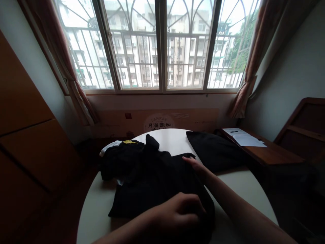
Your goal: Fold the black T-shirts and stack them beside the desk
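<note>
A black garment point(162, 183) lies spread over the near half of a round white table point(93, 206); its kind is hard to make out in the dim light. My left hand point(181, 213) is closed on the garment's near right part, its fingertips hidden. Farther out, my right hand point(196, 166) grips the garment's far right edge, with part of its fingers hidden by the cloth. Crumpled dark clothing point(122, 159) with a yellow patch and a white piece of cloth point(110, 146) lies at the left, touching the garment.
A flat black cloth point(215, 150) rests on the table's far right. Beyond it stands a brown wooden surface point(281, 152) with white papers point(246, 139). A long cardboard box point(114, 123) lies under the barred window, and an orange-brown cabinet point(25, 135) is at the left.
</note>
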A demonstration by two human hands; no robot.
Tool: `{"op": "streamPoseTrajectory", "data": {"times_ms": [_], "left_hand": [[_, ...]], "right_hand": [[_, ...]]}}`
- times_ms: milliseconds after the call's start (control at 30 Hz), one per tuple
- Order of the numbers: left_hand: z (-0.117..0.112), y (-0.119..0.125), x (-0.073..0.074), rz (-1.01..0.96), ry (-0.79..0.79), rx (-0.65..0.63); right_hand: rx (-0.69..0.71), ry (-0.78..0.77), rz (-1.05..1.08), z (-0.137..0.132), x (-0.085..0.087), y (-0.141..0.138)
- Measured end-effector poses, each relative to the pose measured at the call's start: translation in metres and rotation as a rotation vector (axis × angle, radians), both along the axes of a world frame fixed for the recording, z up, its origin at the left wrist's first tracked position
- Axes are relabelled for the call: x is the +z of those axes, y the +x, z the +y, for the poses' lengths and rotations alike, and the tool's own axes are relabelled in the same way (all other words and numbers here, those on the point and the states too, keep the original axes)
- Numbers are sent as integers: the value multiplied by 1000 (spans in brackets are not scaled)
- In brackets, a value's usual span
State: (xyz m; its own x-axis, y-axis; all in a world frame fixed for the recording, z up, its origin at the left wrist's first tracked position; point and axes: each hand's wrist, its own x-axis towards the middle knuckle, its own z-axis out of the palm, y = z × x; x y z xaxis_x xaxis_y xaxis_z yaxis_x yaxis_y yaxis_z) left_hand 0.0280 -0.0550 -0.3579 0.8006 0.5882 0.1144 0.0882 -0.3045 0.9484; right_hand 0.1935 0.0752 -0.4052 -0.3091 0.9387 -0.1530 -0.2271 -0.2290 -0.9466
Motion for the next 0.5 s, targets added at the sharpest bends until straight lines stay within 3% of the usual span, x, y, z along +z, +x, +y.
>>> {"op": "streamPoseTrajectory", "data": {"times_ms": [67, 100, 133, 167, 267, 333, 400, 500], "left_hand": [[2, -7, 14, 32, -72, -207], [6, -12, 19, 58, -51, -242], [12, -18, 22, 101, 25, -186], [20, -25, 24, 174, 150, -45], [51, -53, 20, 567, 565, 569], [71, -74, 16, 862, 642, 866], [84, -93, 13, 1067, 596, 1029], [94, -109, 8, 1205, 490, 1093]], "right_hand": [[-23, -78, 51, 5, 0, 5], [-15, -117, 82, 7, 1, 7], [-20, -120, 105, 9, 3, 9], [-31, -111, 126, 11, 6, 11], [-82, -61, 192, 13, 17, 19], [-169, -33, 238, 13, 26, 26], [-286, 4, 276, 12, 37, 34], [-386, 121, 298, 8, 53, 45]]}}
